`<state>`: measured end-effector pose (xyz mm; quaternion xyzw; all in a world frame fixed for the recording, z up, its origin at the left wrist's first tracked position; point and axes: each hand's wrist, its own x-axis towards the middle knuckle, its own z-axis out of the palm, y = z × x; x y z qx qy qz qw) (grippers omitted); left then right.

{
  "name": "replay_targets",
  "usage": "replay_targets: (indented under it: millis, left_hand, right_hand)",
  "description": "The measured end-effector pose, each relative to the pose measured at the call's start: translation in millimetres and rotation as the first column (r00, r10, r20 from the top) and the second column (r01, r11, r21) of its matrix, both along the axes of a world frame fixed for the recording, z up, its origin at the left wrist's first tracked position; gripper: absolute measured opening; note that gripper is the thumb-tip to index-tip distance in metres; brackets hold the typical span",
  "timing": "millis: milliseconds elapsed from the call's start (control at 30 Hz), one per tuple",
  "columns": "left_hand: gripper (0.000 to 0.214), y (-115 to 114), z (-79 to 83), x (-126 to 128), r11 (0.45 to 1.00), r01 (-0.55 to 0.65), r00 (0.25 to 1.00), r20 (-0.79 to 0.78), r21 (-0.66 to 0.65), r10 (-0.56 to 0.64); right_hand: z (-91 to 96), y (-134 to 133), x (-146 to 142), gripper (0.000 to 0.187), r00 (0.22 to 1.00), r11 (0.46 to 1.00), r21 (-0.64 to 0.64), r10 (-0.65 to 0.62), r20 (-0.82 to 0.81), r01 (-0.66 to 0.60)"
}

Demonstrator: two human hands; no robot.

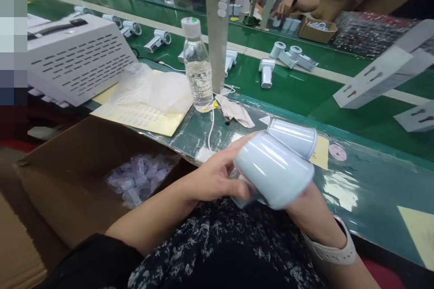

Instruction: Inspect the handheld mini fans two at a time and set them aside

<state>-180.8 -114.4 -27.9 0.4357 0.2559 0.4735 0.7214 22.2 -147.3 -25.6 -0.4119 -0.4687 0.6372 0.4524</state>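
Observation:
A glossy pale-blue cup-shaped plastic housing (274,169) is held tilted above my lap, slightly blurred. My left hand (224,174) is closed at its left end, thumb in front and the other fingers mostly hidden. Under the thumb shows a bluish, partly see-through piece (242,201), too blurred to name. My right hand (305,203) is behind the housing's lower right side; its fingers are hidden, and a pale watch band circles the wrist. Just beyond, a second pale-blue cylindrical housing (293,137) lies on its side at the bench edge.
A clear bottle (200,76) stands beside a metal post (217,45). To the left are a slotted white metal box (81,54), a yellow sticker sheet (162,124) and a carton (77,158) with clear plastic pieces. Several pale-blue assemblies lie on the green belt (305,95); co-workers' hands are beyond.

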Motion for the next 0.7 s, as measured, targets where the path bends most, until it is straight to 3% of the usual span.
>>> replay_targets:
  millis: [133,233,333,433,533,700]
  left_hand:
    - [0.035,10,2.5,21,0.995,-0.068,0.994,0.086,-0.071,0.074]
    - [0.031,4,1.2,34,0.982,0.083,0.987,0.151,-0.168,-0.057]
    - [0.037,-8,2.9,39,0.979,0.185,0.974,0.144,-0.081,-0.172]
    - [0.043,-14,6.2,41,0.969,0.246,0.960,0.134,0.020,-0.247]
    - [0.040,-13,7.5,44,0.972,0.226,0.970,0.074,0.064,-0.230]
    - [0.038,-11,7.8,46,0.980,0.189,0.982,-0.036,0.069,-0.187]
  right_hand:
    - [5.1,-7,23,0.059,0.992,0.992,-0.015,-0.127,-0.028,0.126]
    - [2.6,-11,24,0.038,0.972,0.978,-0.019,-0.207,-0.110,0.206]
    - [1.7,-17,22,0.026,0.958,0.979,-0.018,-0.201,-0.205,0.201]
    - [3.6,-21,24,0.031,0.963,0.988,0.000,-0.150,-0.223,0.154]
    - [6.7,-22,25,0.029,0.973,0.993,0.016,-0.108,-0.204,0.113]
    - [8.0,-19,22,0.030,0.961,0.984,-0.048,-0.176,-0.215,0.170]
